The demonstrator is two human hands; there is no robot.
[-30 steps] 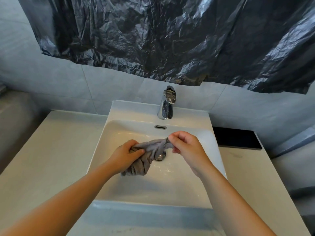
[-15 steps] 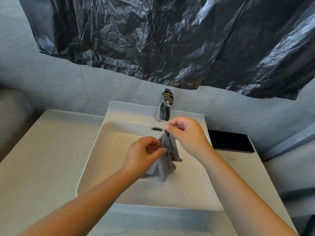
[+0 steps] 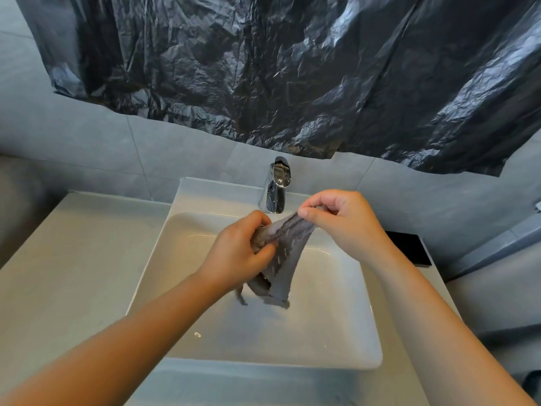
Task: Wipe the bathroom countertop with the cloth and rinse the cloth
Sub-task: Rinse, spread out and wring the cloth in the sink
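Observation:
A grey cloth (image 3: 282,265) hangs above the white sink basin (image 3: 330,326), stretched between both hands. My left hand (image 3: 237,253) grips its bunched left part. My right hand (image 3: 342,221) pinches the upper edge, just in front of the chrome faucet (image 3: 276,190). The cloth's lower end dangles over the basin floor. No water runs from the faucet. The pale countertop (image 3: 73,259) lies left and right of the sink.
A black rectangular object (image 3: 409,247) lies on the counter right of the sink. Black plastic sheeting (image 3: 278,68) covers the wall above the faucet. Grey tiles form the back wall.
The cloth rose from the basin floor near the drain. Both hands lifted it and have spread it between them, the right hand moving up toward the faucet.

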